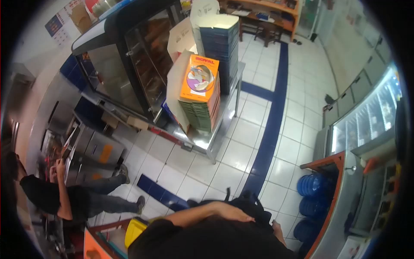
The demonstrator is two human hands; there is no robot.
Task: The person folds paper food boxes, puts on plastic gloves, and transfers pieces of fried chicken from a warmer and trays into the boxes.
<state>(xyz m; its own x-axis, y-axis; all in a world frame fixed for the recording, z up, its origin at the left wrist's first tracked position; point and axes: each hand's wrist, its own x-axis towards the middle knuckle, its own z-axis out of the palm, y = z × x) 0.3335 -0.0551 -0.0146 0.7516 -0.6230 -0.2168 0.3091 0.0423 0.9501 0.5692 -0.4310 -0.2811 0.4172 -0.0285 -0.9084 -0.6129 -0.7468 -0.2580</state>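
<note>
My left hand (235,212) lies flat across the front of my black clothing, fingers stretched out toward the right. Just beyond it is a bunched black item with loose straps (248,203), perhaps a bag or an apron; its kind is unclear. My left fingertips are close to this black fabric, and I cannot tell whether they press on it. On the other side, my right hand (277,228) shows only in part at the edge of my clothing. Its fingers are mostly hidden, so what it holds, if anything, does not show.
A metal table (209,151) bears stacked flat boxes (200,82) beside a glass display case (116,77). At the left a person in black (64,194) stands by kitchen equipment. Blue water jugs (312,185) sit on a wooden rack at right. A yellow container (134,231) is near my left side.
</note>
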